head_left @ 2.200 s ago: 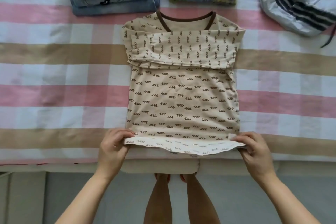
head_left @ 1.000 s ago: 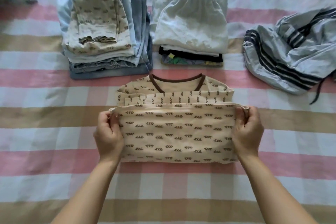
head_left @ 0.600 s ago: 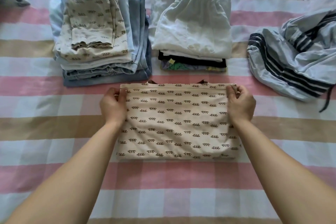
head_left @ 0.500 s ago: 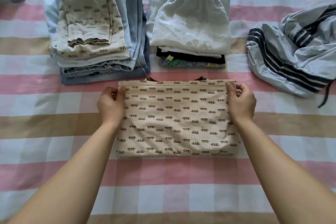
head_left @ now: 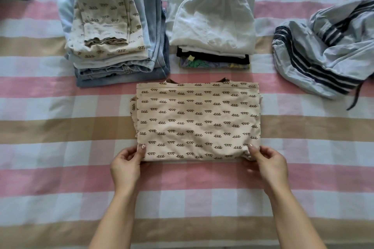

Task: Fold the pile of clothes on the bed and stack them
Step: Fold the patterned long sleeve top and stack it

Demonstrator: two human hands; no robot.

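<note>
On the checked bedsheet, a cream T-shirt printed with brown squiggles is laid folded into a rectangle, its brown collar just showing at the far edge. Its near left corner is pinched by the left hand, thumb on top, and its near right corner likewise by the right hand. Beyond it a denim stack and a stack topped by white shorts are set side by side. A striped garment is left crumpled to the right.

A bed cover checked in pink, tan and white fills the view.
</note>
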